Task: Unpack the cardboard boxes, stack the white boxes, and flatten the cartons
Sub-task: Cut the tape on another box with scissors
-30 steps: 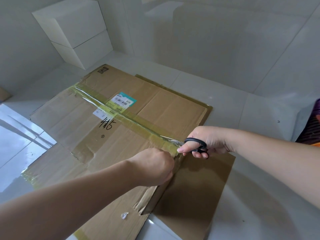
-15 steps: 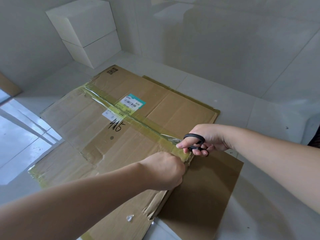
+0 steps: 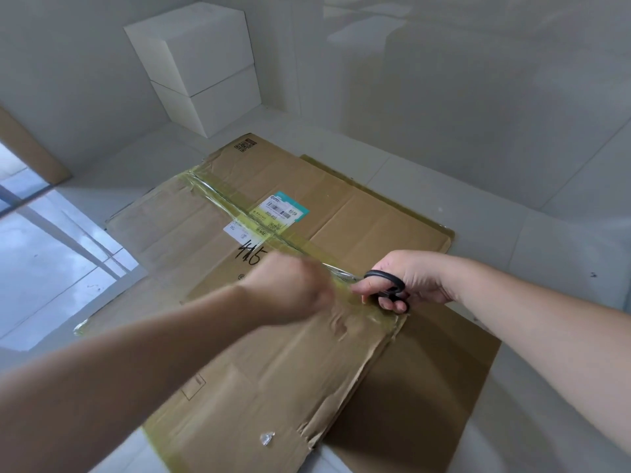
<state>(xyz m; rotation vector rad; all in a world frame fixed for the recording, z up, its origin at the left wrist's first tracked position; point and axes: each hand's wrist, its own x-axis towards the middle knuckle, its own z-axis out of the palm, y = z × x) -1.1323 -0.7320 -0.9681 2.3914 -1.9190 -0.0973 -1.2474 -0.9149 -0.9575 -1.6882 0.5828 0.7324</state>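
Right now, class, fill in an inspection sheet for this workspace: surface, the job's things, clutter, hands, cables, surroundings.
Surface: glossy pale tiled floor.
Job's things: flattened taped carton lying on another flat carton; two white boxes stacked in the corner.
Clutter: small clear scrap on the cardboard.
Hands: right hand grips black scissors at the tape seam; left hand blurred, at the seam, grip unclear.
Cables: nothing seen.
Surroundings: pale walls; brown panel at left.
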